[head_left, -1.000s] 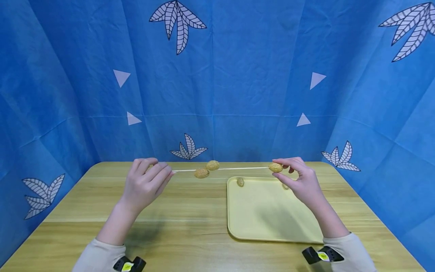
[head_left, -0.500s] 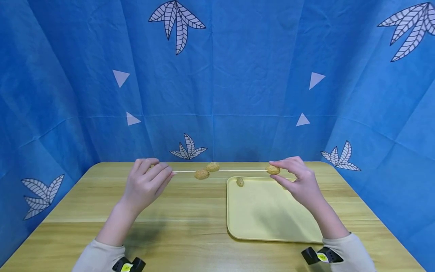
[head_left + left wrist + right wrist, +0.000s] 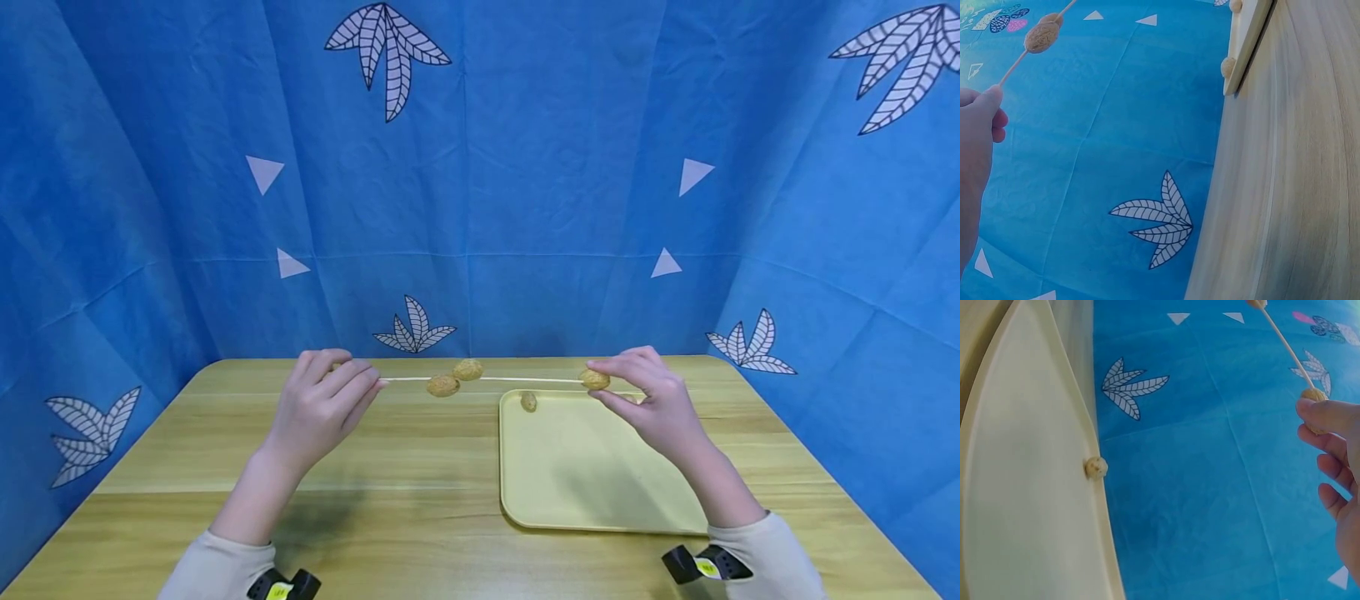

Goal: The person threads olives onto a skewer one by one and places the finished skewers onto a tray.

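Shifted leftward and slightly down over the past second, a right hand (image 3: 648,396) pinches a tan oval piece (image 3: 595,380) between thumb and fingers, its long axis running roughly along a thin stick (image 3: 528,380) whose right end meets it. Whether the tip pierces it cannot be told. The left hand (image 3: 326,400) keeps a narrow grip on the stick's other end, holding it nearly level, left to right, above the desk (image 3: 405,467). Two similar pieces (image 3: 442,386) sit on the stick between the hands. Below, a yellow tray (image 3: 558,467) holds another piece (image 3: 528,402) near its far-left corner.
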A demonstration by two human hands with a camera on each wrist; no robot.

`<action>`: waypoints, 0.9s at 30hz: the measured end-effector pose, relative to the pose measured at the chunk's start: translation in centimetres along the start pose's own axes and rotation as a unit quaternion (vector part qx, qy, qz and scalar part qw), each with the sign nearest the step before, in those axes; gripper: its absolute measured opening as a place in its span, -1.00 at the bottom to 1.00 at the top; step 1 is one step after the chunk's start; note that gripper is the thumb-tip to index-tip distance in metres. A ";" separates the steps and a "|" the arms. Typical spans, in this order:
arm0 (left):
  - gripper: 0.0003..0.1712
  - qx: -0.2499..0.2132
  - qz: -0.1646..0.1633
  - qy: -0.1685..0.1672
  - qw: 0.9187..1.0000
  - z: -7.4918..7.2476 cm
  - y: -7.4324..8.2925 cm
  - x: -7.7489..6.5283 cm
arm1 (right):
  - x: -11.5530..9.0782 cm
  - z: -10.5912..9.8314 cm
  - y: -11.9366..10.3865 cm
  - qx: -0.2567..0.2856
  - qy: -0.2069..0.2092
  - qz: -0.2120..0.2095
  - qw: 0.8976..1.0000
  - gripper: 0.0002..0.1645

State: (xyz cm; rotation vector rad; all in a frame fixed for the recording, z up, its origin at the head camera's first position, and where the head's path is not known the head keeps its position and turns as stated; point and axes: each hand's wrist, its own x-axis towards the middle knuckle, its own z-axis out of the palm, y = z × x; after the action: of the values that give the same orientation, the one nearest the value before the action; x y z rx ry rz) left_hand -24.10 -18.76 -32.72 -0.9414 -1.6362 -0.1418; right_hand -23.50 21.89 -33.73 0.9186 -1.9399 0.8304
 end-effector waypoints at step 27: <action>-0.67 -0.009 -0.011 -0.011 1.000 0.2 0.3 -0.1 | 0.1 0.0 -0.4 -0.002 -0.010 -0.015 1.000 -0.49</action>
State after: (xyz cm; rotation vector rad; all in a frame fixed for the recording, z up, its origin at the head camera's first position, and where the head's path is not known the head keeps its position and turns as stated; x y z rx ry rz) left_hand -24.05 -18.52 -32.97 -0.9420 -1.6690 -0.1617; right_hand -23.18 21.61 -33.58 0.9549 -1.9395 0.8037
